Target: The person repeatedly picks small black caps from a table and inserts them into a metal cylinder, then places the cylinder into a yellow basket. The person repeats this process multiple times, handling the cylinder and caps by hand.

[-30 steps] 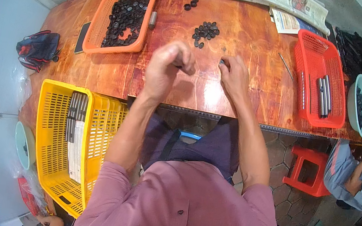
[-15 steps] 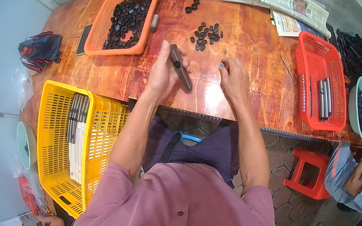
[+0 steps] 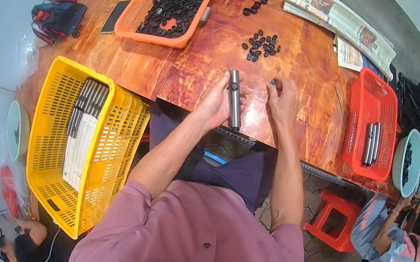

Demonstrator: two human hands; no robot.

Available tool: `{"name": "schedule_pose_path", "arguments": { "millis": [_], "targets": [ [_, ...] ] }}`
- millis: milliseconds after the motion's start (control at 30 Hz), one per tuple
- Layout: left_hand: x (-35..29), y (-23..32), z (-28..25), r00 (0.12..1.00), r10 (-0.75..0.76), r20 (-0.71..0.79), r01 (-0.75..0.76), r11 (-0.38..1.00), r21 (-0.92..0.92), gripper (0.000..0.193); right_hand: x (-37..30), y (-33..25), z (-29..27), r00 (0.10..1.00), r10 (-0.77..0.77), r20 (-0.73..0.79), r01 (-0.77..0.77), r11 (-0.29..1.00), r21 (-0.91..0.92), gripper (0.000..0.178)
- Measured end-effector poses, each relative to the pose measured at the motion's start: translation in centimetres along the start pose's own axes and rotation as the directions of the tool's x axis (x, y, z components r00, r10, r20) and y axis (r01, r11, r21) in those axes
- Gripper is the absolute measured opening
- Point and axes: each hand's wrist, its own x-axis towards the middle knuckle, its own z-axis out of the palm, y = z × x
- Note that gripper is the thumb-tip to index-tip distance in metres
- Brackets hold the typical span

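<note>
My left hand [image 3: 216, 104] is closed around a grey metal tube [image 3: 234, 107]. The tube stands slanted over the table's near edge, with a black oval spot on its upper half and a dark lower end. To its right, my right hand [image 3: 284, 103] pinches a small bluish-dark piece [image 3: 273, 82] between thumb and fingertips, too small to make out fully. The hands are apart, just above the wooden table [image 3: 198, 70]. Beyond them lies a loose group of small black oval pieces [image 3: 256, 52], with a few larger black ones [image 3: 255, 5] farther back.
An orange basket [image 3: 153, 38] of black pieces stands at far left, a phone [image 3: 115, 16] beside it. A red basket [image 3: 353, 122] with metal tubes is at right, near a pale green bowl [image 3: 415, 142]. A yellow crate [image 3: 120, 132] holds more tubes. Another person [image 3: 391, 236] sits at right.
The view has swung, so the table things appear shifted right. The tube in my left hand has turned more upright. My right hand keeps its pinch.
</note>
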Motion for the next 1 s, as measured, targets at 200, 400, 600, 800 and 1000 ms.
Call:
{"name": "schedule_pose_path", "arguments": {
  "millis": [200,400,600,800,1000],
  "targets": [
    [-0.5,-0.7,-0.7,0.999,-0.026,0.018,0.027,0.998,-0.048,0.039,0.0,0.6,0.3,1.0,-0.001,0.003,0.001,1.0,0.031,0.022],
    [-0.3,-1.2,-1.2,0.997,0.048,0.057,-0.046,0.998,-0.036,0.032,0.4,1.8,0.6,0.999,-0.045,0.007,0.045,0.999,0.018,0.023],
    [-0.9,-0.7,-0.7,0.993,0.071,0.091,-0.076,0.996,0.045,0.028,-0.7,-0.3,-0.4,0.989,-0.145,0.029,0.143,0.989,0.037,0.019],
    [-0.8,-1.1,-1.3,0.991,0.074,0.112,-0.076,0.997,0.016,0.029,-2.7,-4.9,-2.0,0.968,-0.189,0.165,0.147,0.961,0.235,0.024],
    [-0.7,-1.2,-1.3,0.996,0.057,0.071,-0.059,0.998,0.031,0.032,-1.7,0.0,-1.8,0.97,-0.224,0.099,0.241,0.944,-0.225,0.027]
  ]
}}
